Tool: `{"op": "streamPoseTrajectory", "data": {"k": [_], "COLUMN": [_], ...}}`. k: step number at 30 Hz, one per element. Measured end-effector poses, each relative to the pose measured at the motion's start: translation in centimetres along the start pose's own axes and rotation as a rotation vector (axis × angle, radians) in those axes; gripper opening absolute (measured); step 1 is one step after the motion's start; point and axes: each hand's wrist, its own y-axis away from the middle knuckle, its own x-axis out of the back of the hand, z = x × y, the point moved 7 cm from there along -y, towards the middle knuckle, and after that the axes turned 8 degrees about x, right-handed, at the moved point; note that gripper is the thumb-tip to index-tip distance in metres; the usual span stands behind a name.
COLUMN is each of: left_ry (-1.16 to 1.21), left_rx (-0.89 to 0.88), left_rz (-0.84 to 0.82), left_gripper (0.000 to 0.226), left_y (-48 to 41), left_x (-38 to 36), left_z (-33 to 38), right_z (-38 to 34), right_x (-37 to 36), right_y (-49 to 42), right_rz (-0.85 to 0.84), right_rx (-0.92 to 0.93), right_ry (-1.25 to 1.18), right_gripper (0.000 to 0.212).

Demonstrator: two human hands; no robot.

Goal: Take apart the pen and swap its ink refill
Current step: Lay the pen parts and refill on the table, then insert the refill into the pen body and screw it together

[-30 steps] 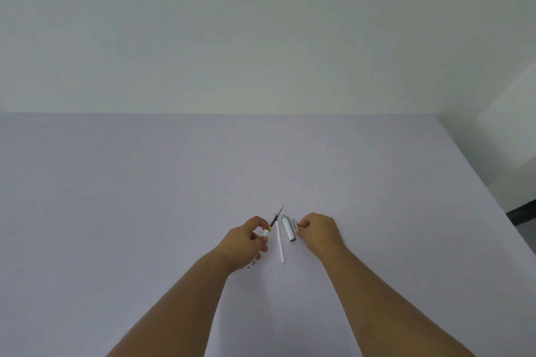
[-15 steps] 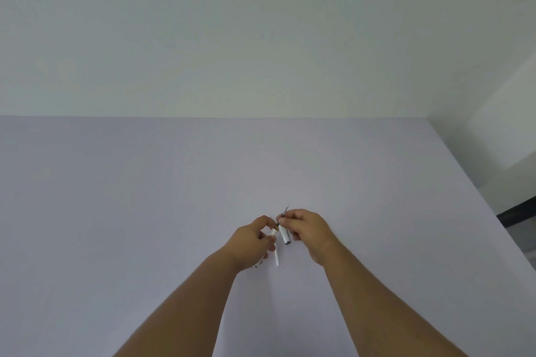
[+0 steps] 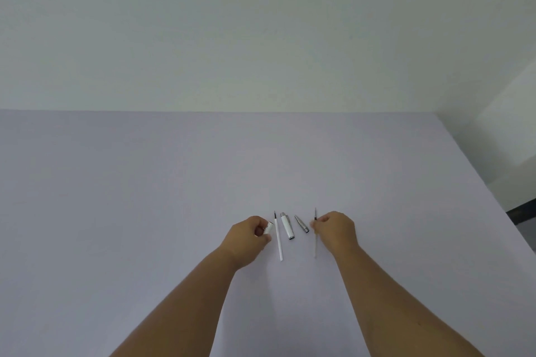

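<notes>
On the pale lilac counter [image 3: 145,197], the left hand [image 3: 246,236] is curled around a short white pen barrel [image 3: 269,228]; the right hand [image 3: 336,230] pinches a thin greyish ink refill [image 3: 315,236], well in from the right edge.

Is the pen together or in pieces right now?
In pieces. The white refill, cap and metal tip lie apart on the table; the left hand holds the barrel.

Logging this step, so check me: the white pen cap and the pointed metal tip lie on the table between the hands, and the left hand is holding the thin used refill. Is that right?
Not quite. The head view shows the right hand pinching the thin used refill; the left hand holds a short white barrel piece. The white pen cap and pointed metal tip do lie on the table between the hands.
</notes>
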Motion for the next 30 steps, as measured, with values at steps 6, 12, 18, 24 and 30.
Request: {"op": "streamPoseTrajectory", "data": {"k": [6, 12, 18, 24, 30], "left_ry": [-0.037, -0.019, 0.013, 0.046, 0.042], "left_rx": [-0.005, -0.003, 0.014, 0.029, 0.043], "left_rz": [0.041, 0.070, 0.122, 0.146, 0.147], "left_gripper": [0.016, 0.015, 0.006, 0.006, 0.006], "left_y": [0.1, 0.4, 0.5, 0.7, 0.9], "left_x": [0.3, 1.0, 2.1, 2.7, 2.9], "left_z": [-0.3, -0.3, -0.5, -1.2, -2.0], "right_z": [0.0, 0.0, -4.8, -7.5, -6.9], "right_x": [-0.4, -0.4, -3.0, -6.9, -7.5], "right_y": [0.0, 0.0, 1.5, 3.1, 3.4], "right_rz": [-0.006, 0.027, -0.078, -0.118, -0.132], "right_rx": [0.003, -0.012, 0.218, 0.396, 0.280], "right_ry": [0.032, 0.020, 0.066, 0.556, 0.409], "right_gripper": [0.021, 0.014, 0.016, 0.019, 0.023]}}
